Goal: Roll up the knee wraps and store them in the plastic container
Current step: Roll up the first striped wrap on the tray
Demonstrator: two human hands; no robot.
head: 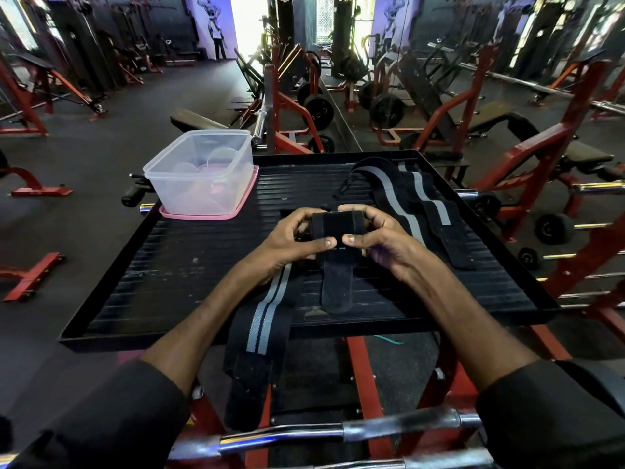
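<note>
1. Box [203,170]: open-topped, sitting on its pink lid [209,216] at the far-left corner of the platform [169,282]. I see no wraps in it. It's right at the edge, so an elbow knock could send it off.
2. Left hand [291,238]: fingers curled round the roll's left end, thumb pressed on the front. If the thumb eases, the coil springs loose.
3. Roll [333,226]: held between both hands, just above mid-platform. A black tab [336,286] hangs below it. The striped tail [263,319] drapes off the near edge, and its weight could skew the winding into a cone.
4. Right hand [378,238]: gripping the right end, thumb on the front. Uneven squeeze would telescope the layers.
5. Second wrap [416,204]: unrolled and folded over itself at right. Still to do, and likely to twist when picked up.
</note>
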